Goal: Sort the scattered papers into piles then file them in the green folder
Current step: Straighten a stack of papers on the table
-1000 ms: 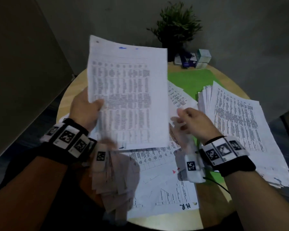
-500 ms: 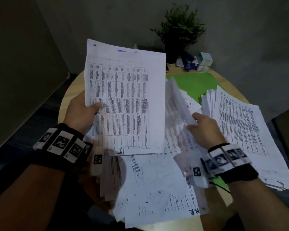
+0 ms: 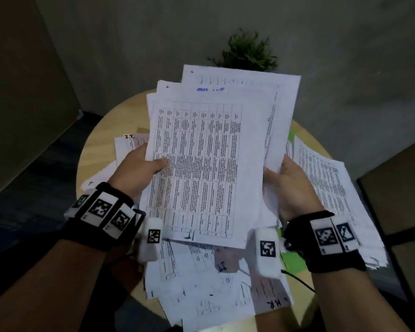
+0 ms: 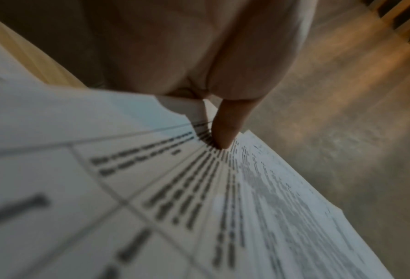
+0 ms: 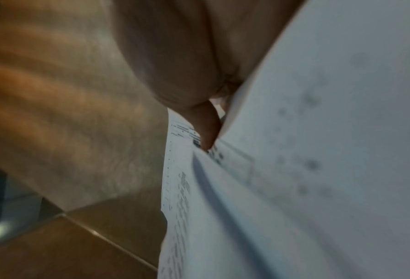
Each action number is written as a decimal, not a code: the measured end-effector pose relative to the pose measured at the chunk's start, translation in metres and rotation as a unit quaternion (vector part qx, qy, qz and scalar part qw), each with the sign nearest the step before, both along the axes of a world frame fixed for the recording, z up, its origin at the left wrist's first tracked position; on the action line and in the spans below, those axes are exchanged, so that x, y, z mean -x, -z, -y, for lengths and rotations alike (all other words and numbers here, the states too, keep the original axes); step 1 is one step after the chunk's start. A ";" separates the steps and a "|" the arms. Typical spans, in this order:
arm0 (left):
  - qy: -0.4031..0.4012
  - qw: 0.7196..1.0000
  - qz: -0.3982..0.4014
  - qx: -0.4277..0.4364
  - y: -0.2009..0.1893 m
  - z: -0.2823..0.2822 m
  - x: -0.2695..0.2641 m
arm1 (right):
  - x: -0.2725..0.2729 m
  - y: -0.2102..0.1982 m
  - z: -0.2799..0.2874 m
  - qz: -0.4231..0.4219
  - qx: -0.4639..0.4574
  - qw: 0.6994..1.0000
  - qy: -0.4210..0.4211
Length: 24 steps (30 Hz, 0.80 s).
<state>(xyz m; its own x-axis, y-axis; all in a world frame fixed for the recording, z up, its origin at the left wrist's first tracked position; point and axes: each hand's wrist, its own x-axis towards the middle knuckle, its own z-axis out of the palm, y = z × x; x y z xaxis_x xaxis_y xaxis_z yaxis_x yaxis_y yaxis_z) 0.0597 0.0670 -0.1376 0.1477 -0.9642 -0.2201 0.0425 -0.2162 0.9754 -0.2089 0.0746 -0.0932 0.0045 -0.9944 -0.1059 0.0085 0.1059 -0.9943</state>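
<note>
Left grip: your left hand (image 3: 139, 171) pinched the raised sheaf (image 3: 201, 164), thumb on top.
Right grip: your right hand (image 3: 290, 185) clasped its opposite edge.
Risk: the sheets sat uneven; a loose pinch could let some slide onto the loose papers (image 3: 211, 283).
Count: one sheaf, one sorted pile (image 3: 331, 188), one green folder (image 3: 295, 257) mostly covered on the worktop (image 3: 101, 144).
</note>
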 end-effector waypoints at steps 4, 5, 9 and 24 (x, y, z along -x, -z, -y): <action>-0.034 0.999 -0.009 0.000 0.001 -0.002 -0.005 | -0.014 -0.002 -0.004 -0.059 -0.018 0.997 -0.050; -0.033 0.999 -0.012 0.001 0.000 -0.003 -0.005 | -0.015 -0.002 -0.005 -0.072 -0.025 0.995 -0.065; -0.031 0.999 -0.018 0.011 -0.002 -0.005 -0.006 | -0.019 -0.005 -0.006 -0.105 -0.064 0.992 -0.008; -0.059 0.989 0.128 0.036 -0.006 -0.006 -0.021 | -0.030 0.007 0.008 -0.153 -0.027 0.988 -0.010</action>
<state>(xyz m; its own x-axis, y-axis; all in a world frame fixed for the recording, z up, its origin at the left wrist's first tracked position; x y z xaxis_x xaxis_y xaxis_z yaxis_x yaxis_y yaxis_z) 0.0805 0.0732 -0.1317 0.3032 -0.9484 -0.0927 -0.1876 -0.1548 0.9700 -0.1792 0.0667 -0.1006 -0.0154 -0.9874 -0.1576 -0.2938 0.1552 -0.9432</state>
